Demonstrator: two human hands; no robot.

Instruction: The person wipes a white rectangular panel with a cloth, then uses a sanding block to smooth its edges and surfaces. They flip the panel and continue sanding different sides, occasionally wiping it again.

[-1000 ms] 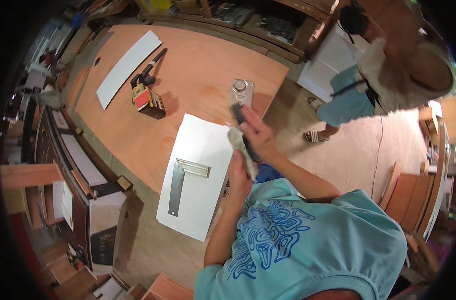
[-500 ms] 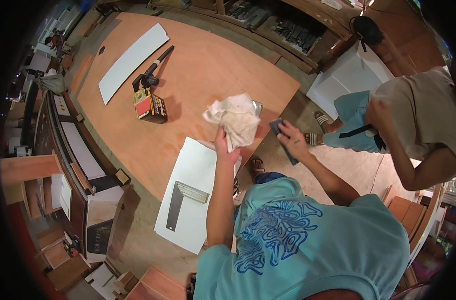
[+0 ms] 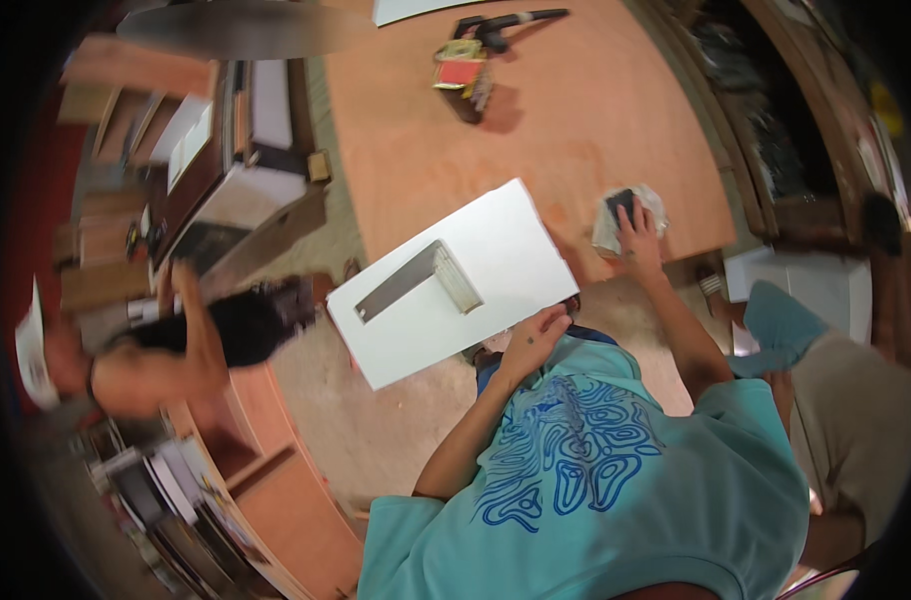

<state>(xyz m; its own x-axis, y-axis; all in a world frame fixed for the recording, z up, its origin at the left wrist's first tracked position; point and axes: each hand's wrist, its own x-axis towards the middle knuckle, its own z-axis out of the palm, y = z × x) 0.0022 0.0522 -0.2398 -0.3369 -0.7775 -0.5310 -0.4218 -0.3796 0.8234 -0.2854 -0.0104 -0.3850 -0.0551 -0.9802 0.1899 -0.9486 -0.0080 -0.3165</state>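
Observation:
My right hand (image 3: 638, 240) reaches to the wooden table's near right edge. Its fingers grip a small dark block (image 3: 623, 204), which rests on a crumpled white cloth (image 3: 653, 205). My left hand (image 3: 533, 345) is bent in front of my body, beside the near edge of a white panel (image 3: 506, 235); its fingers look loosely stretched and nothing shows in them. On that panel lies a metal try square (image 3: 404, 282). The panel overhangs the table's near edge.
Farther up the table (image 3: 616, 120) stand a rectangular can (image 3: 466, 85) and a black blower-like tool (image 3: 496, 32). A person in a dark top (image 3: 236, 335) is at the left, another person (image 3: 856, 430) at the right. Wooden shelving (image 3: 756, 130) lines the far right.
The view has turned and shifted. My left hand has let go of the cloth and drawn back toward my body. The cloth now lies at the table edge under the dark block in my right hand.

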